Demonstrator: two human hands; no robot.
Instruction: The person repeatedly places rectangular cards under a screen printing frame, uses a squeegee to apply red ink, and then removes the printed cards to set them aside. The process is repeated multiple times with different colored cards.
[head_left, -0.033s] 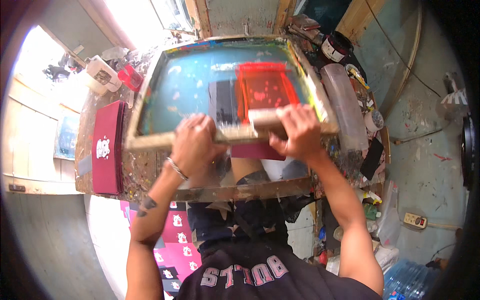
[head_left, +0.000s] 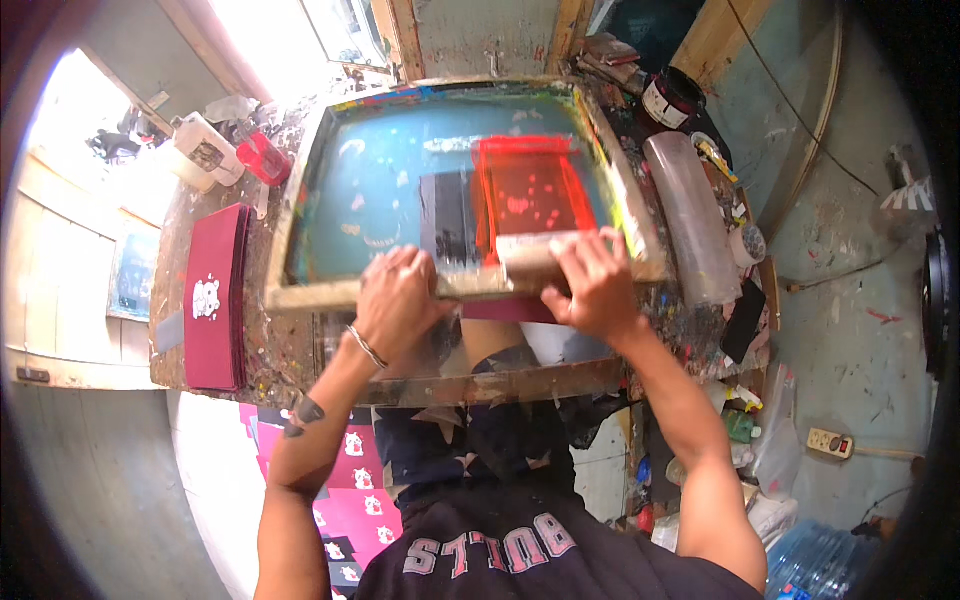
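A wooden-framed printing screen with blue mesh lies over the workbench in front of me. Its right part carries a window smeared with red ink, beside a strip of dark tape. My left hand is closed around the near rail. At the right of that rail, my right hand closes over a wooden squeegee, its thumb below the rail. Part of a maroon sheet shows under the near rail; the rest is hidden by the screen.
A stack of maroon sheets with a white animal print lies left. Behind it stand a white jug and a red-stained cup. A clear plastic roll and an ink tub sit right. Printed sheets lie below the bench.
The screen has shifted slightly toward me and looks a little smaller, its left corner drawn inward. Both hands moved with it, keeping their grip; the squeegee stays at the near rail.
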